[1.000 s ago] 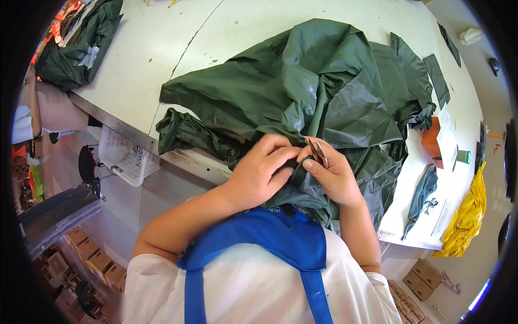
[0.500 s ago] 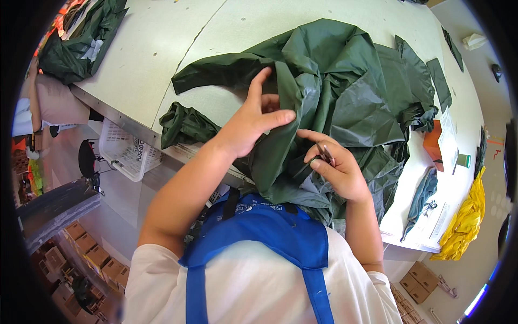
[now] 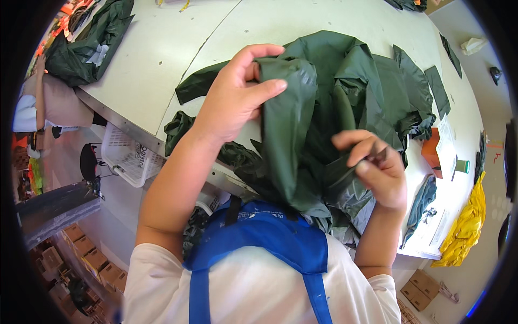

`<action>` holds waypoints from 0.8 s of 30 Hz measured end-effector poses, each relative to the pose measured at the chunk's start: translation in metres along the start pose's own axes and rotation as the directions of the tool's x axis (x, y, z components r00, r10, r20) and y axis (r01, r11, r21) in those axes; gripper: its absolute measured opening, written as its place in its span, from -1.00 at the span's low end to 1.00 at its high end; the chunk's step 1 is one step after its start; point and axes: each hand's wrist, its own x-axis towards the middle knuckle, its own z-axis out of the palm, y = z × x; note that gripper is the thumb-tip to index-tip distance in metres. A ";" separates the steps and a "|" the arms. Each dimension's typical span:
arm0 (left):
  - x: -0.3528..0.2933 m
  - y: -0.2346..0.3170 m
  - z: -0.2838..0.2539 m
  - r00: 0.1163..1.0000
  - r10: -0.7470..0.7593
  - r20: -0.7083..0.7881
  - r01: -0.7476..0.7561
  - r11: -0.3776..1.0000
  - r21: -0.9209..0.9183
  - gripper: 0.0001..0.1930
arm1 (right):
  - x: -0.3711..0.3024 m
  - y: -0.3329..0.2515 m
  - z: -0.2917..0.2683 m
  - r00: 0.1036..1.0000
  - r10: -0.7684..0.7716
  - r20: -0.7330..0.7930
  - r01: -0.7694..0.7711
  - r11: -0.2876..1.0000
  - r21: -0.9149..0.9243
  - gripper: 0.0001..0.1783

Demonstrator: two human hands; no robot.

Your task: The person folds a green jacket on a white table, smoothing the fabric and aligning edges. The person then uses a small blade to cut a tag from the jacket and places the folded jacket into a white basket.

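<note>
A large dark green garment of coated, waterproof-looking fabric [image 3: 286, 129] lies bunched on the white table and hangs over its near edge against my blue apron. My left hand [image 3: 237, 89] holds up a fold of it, thumb in front and fingers behind. To the right and lower, my right hand [image 3: 375, 167] is closed, slightly smeared by motion, with small thread snips [image 3: 381, 155] tucked in its palm. Its thumb and forefinger are at an edge of the green fabric; whether they pinch it I cannot tell.
Green fabric strips [image 3: 438, 90] lie on the white table [image 3: 216, 40]. An orange box [image 3: 433, 154], green roll [image 3: 462, 166] and yellow cloth [image 3: 467, 216] are at the right. A white basket [image 3: 127, 156] stands below the left edge; a person [image 3: 56, 105] is beyond.
My left hand has moved up and left, lifting the fold. My right hand has moved right, away from the left, with the snips still in it. The fabric between them is spread wider.
</note>
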 end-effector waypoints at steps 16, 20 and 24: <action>-0.018 -0.076 -0.006 0.952 -0.285 0.109 0.302 0.930 -0.208 -0.53 | -0.001 0.012 -0.005 0.982 0.121 -0.146 -0.103 0.987 0.123 -0.87; -0.023 -0.067 -0.002 0.935 -0.278 0.218 0.319 0.931 -0.179 -0.38 | 0.005 -0.003 0.017 0.990 0.096 -0.102 -0.116 0.969 -0.220 -0.73; -0.035 -0.068 0.019 0.995 -0.015 0.095 -0.003 0.981 0.192 -0.45 | 0.033 0.012 0.053 0.961 -0.084 -0.264 -0.131 0.702 -0.700 -0.61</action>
